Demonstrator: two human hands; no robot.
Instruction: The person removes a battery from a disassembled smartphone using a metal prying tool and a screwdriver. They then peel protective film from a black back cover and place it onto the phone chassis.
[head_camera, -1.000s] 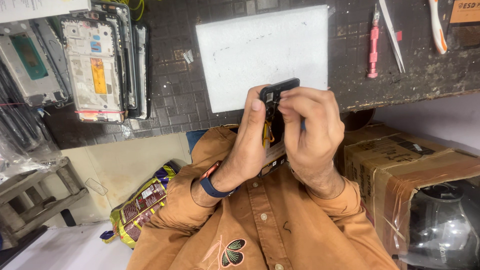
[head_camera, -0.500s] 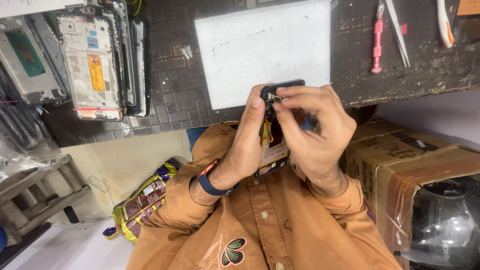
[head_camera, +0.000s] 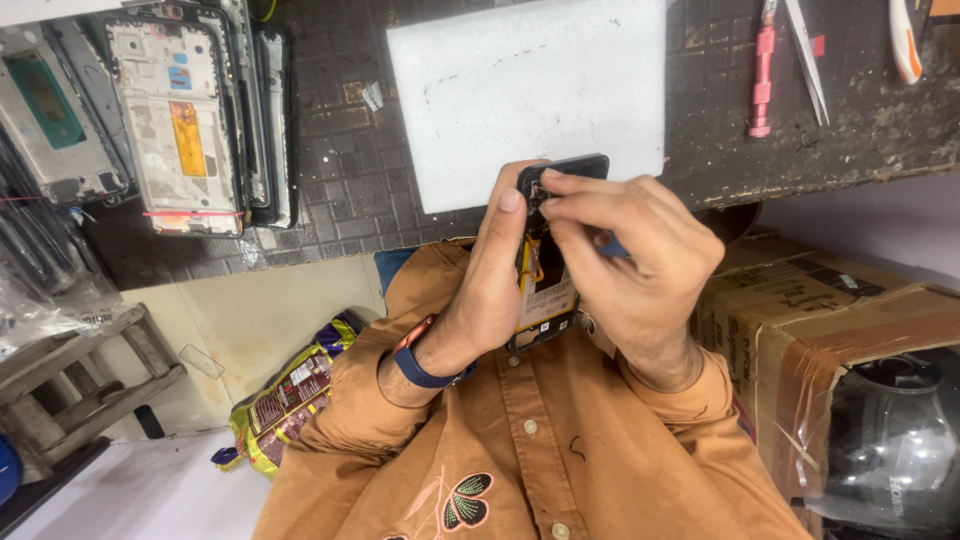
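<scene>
Closest to the camera, the opened black smartphone with its exposed yellow-labelled battery (head_camera: 545, 290) is held upright over the lap of the orange shirt (head_camera: 520, 460), well short of the bench. Compared with a second ago, the phone sits a little higher and nearer the bench edge, and the right hand (head_camera: 630, 260) has slid up so its fingertips (head_camera: 548, 205) now pinch at something small by the phone's top corner; what they grip is too small to tell. This suggests the work has moved to the upper end of the phone. The left hand (head_camera: 490, 280) is wrapped around the phone's left side, thumb pressed on the upper edge.

To the right, a taped brown cardboard box (head_camera: 800, 320) stands just beside the right forearm, leaving little room there. Beyond, the dark tiled bench (head_camera: 330, 180) ends just past the phone's top. On it lie a white foam sheet (head_camera: 525, 90), stacked phone frames (head_camera: 180, 120) at left, and a pink screwdriver (head_camera: 762, 70) with metal tweezers (head_camera: 805, 55) at right.
</scene>
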